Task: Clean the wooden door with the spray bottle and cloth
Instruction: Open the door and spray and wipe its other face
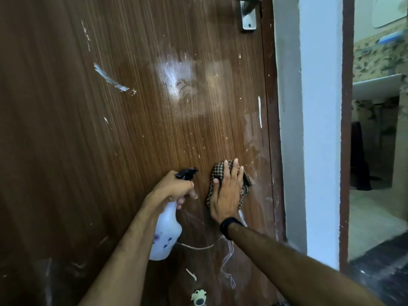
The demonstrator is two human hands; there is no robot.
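The brown wooden door (132, 129) fills most of the view, streaked with white marks and a wet, shiny patch near its middle. My left hand (176, 188) grips the neck of a white spray bottle (165, 235) with a black nozzle, held close to the door. To its right, my right hand (227, 193) lies flat with straight fingers on a checked brown cloth (218, 171), pressing it against the door near the right edge. A black band sits on that wrist.
A metal door handle plate (249, 16) is at the top right of the door. Right of the door stand a pale blue wall (320, 129) and a dark frame, with a tiled room and a white basin (375, 85) beyond.
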